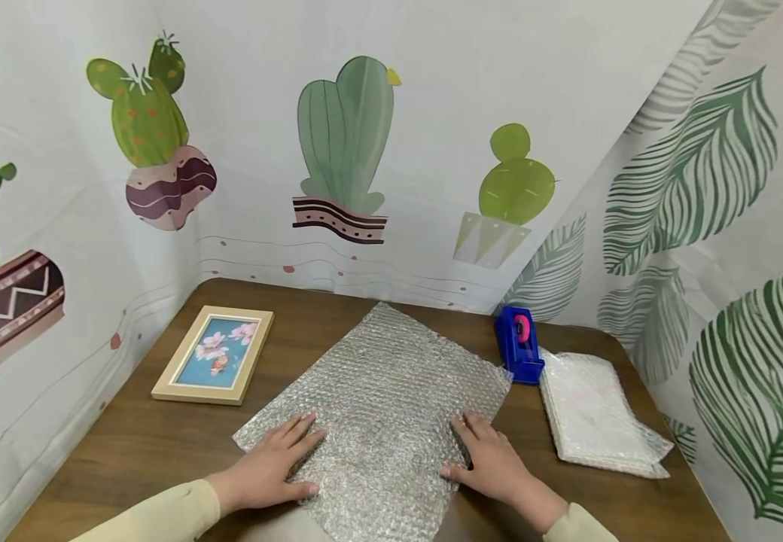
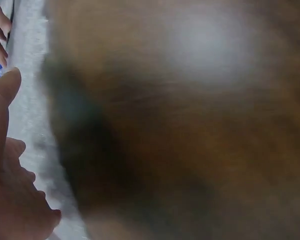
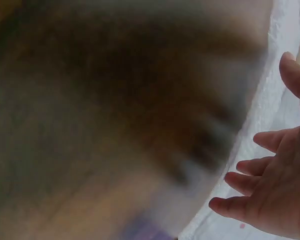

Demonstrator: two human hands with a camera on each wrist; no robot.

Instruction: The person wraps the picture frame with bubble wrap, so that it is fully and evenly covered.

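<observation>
A sheet of clear bubble wrap lies spread at an angle on the brown table, one corner pointing to the back. My left hand rests on its left edge with fingers spread. On the right edge, my right hand touches the sheet, its fingers also extended. The left wrist view shows the left hand beside the pale strip of wrap. In the right wrist view the right hand has its fingers apart near the wrap's edge. Neither hand grips anything.
At the left lies a wooden picture frame with a flower picture. A blue tape dispenser with a pink roll stands behind the sheet's right corner. A bubble-wrapped package lies at the right of the table. Printed cloth walls surround it.
</observation>
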